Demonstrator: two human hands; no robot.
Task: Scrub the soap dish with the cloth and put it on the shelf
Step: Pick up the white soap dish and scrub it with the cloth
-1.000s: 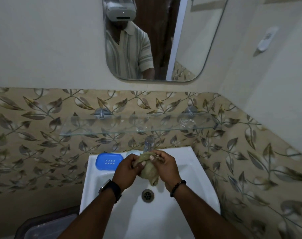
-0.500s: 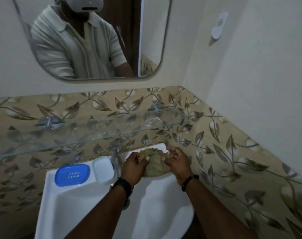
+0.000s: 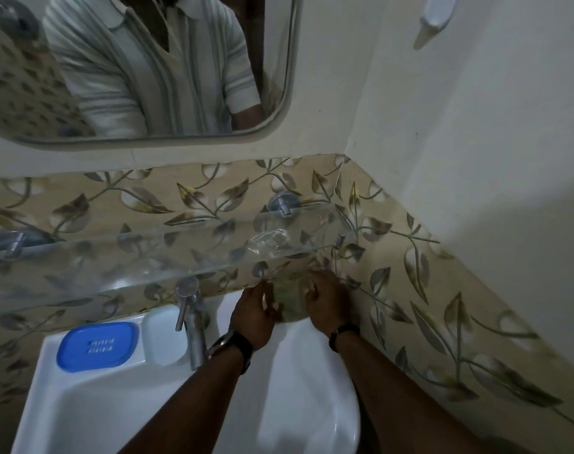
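Head view: left hand [image 3: 253, 314] and right hand [image 3: 328, 301] grip cloth [image 3: 289, 298] between them.

The soap dish [image 3: 97, 346] is a bright blue oval with rounded corners and two short rows of drain slots in its middle; it lies flat on the back left ledge of the white basin, below the shelf. The cloth [image 3: 289, 298] is a dull olive-tan wad, bunched and blurred, over the basin's back right corner. The shelf [image 3: 168, 257] is a clear glass plate on two metal wall mounts.
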